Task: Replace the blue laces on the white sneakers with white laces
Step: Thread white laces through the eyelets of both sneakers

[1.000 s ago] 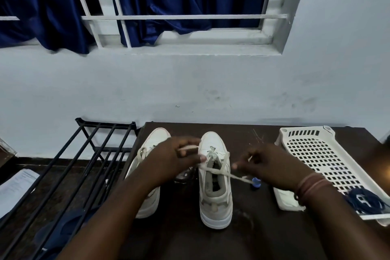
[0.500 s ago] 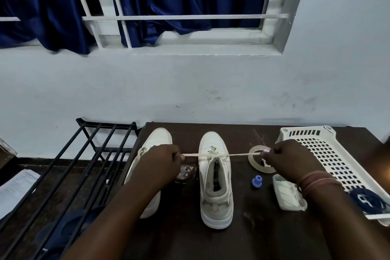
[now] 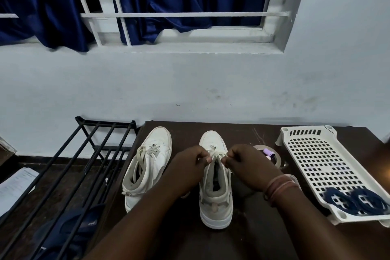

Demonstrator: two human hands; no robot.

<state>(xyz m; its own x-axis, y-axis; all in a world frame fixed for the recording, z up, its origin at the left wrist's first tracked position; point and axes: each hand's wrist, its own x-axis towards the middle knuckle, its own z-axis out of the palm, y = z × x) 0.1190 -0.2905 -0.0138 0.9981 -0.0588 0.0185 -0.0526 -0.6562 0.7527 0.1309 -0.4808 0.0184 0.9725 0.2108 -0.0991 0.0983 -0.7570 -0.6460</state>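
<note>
Table (image 3: 249, 238): dark wood, set against the wall.
Tray (image 3: 329, 175): white, perforated, right side; coiled blue laces (image 3: 356, 201) at its near end.
Sneakers: left sneaker (image 3: 147, 167) and right sneaker (image 3: 215, 186), side by side.
Left hand (image 3: 185, 172): pinching white lace (image 3: 217, 155) over right sneaker's tongue.
Right hand (image 3: 251, 167): pinching same lace, fingertips nearly meeting the left's.
</note>
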